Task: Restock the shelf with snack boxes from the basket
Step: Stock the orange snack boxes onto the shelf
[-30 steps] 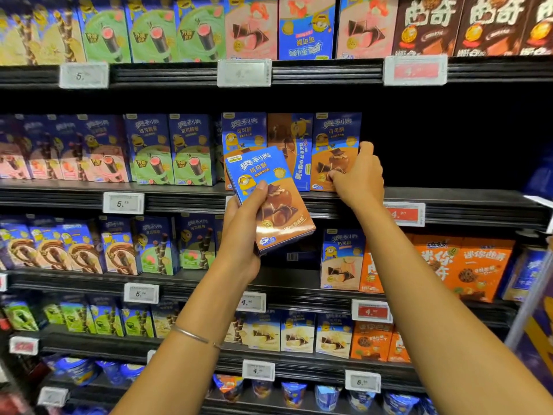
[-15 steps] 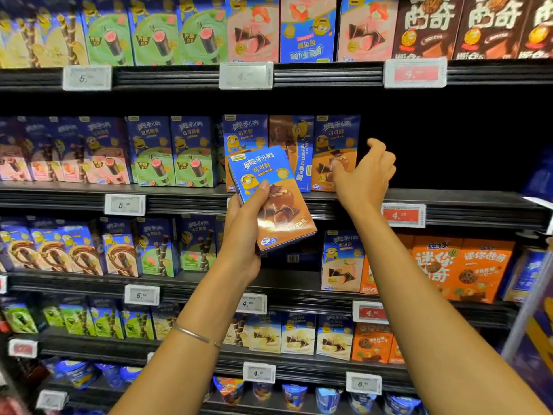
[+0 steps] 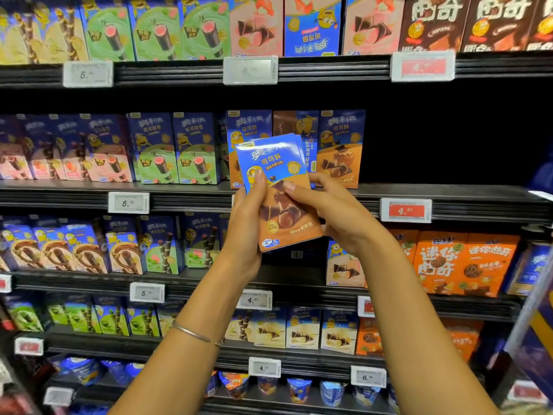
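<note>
Mid-frame, left hand (image 3: 244, 235) gripped the tilted blue-and-orange wafer box (image 3: 278, 211), right hand (image 3: 338, 217) pinched its other edge, in front of the shelf (image 3: 179, 193).

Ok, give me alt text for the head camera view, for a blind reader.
Two hands hold a blue-and-orange snack box before a stocked supermarket shelf: the left hand grips its left edge, the right hand its right side. Matching boxes stand upright on the shelf behind it.

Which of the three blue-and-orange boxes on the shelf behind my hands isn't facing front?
The middle box: it shows a brown panel with sideways print; the left box and right box show their fronts.
</note>
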